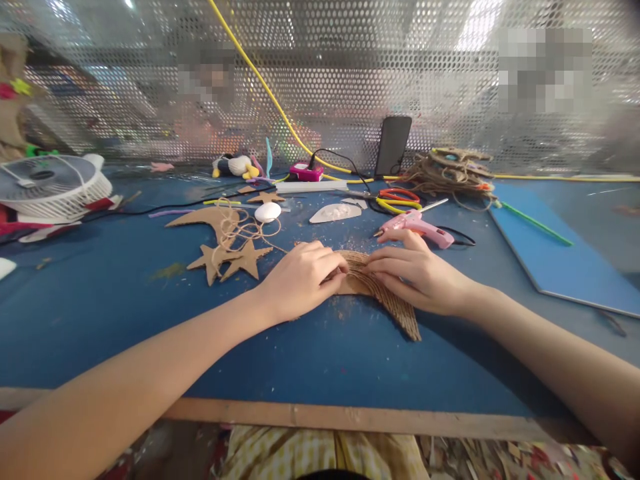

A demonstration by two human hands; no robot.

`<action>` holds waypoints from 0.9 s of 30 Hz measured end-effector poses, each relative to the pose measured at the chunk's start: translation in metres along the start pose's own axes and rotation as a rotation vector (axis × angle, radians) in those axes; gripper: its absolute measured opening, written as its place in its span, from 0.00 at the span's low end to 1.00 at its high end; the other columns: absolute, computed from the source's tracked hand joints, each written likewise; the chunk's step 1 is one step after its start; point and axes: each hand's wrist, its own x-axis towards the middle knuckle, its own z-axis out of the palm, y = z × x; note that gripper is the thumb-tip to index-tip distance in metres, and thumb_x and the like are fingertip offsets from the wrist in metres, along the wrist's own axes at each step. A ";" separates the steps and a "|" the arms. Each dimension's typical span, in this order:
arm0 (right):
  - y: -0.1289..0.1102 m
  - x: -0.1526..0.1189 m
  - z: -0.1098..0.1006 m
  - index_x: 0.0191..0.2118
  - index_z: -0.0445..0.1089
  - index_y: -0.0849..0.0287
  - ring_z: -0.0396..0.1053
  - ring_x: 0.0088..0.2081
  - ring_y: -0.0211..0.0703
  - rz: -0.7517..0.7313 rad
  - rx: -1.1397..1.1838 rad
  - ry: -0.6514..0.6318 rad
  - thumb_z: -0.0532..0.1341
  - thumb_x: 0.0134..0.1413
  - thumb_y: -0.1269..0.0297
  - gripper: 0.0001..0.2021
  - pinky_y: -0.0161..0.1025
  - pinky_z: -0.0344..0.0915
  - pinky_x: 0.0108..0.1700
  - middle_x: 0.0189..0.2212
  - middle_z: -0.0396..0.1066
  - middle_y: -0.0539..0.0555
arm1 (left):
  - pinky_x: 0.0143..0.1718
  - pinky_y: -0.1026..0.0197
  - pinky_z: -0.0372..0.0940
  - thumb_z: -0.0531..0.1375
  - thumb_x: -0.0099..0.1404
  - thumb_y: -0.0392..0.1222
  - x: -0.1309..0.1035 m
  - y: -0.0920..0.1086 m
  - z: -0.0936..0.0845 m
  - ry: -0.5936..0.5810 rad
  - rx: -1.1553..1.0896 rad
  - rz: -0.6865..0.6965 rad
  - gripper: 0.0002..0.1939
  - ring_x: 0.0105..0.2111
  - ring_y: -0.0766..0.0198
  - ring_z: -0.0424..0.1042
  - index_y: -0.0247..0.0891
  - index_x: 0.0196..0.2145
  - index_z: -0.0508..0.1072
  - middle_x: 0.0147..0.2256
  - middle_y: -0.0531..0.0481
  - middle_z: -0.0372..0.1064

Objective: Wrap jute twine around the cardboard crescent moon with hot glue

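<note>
A cardboard crescent (pixel 397 308) lies on the blue table, its surface mostly covered with rows of brown twine. My left hand (pixel 305 280) is closed over its left part, thumb and fingers together at the twine; the fingertips partly hide what they pinch. From behind that hand a loose strand runs to a tangle of twine (pixel 245 230). My right hand (pixel 417 270) rests on the crescent's curve with fingers stretched out and apart, fingertips touching the twine rows. Just beyond it lies a pink glue gun (pixel 417 225). Cardboard stars (pixel 249 259) and a bare cardboard crescent (pixel 200 217) are at the left.
Scissors with orange and yellow handles (pixel 397 200) lie behind the glue gun. A white fan (pixel 55 187) is at far left, a blue board (pixel 575 247) at right. A phone (pixel 393 145) leans against the mesh, beside twine-wrapped pieces (pixel 450 173). A yellow cable (pixel 265 87) hangs down.
</note>
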 end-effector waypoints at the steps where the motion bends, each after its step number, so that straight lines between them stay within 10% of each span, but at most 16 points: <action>1: 0.000 0.000 0.000 0.48 0.73 0.59 0.57 0.57 0.56 -0.007 -0.010 -0.018 0.55 0.64 0.71 0.12 0.58 0.57 0.61 0.49 0.75 0.56 | 0.41 0.57 0.62 0.57 0.70 0.36 0.000 0.000 0.000 0.004 0.002 0.008 0.05 0.36 0.61 0.69 0.37 0.38 0.74 0.33 0.51 0.73; 27: -0.006 0.001 0.001 0.49 0.71 0.61 0.58 0.57 0.55 -0.027 -0.105 -0.062 0.55 0.66 0.67 0.12 0.55 0.60 0.59 0.50 0.73 0.58 | 0.40 0.56 0.62 0.57 0.71 0.39 0.000 0.001 -0.007 -0.007 0.215 0.152 0.11 0.38 0.59 0.70 0.39 0.41 0.81 0.34 0.48 0.75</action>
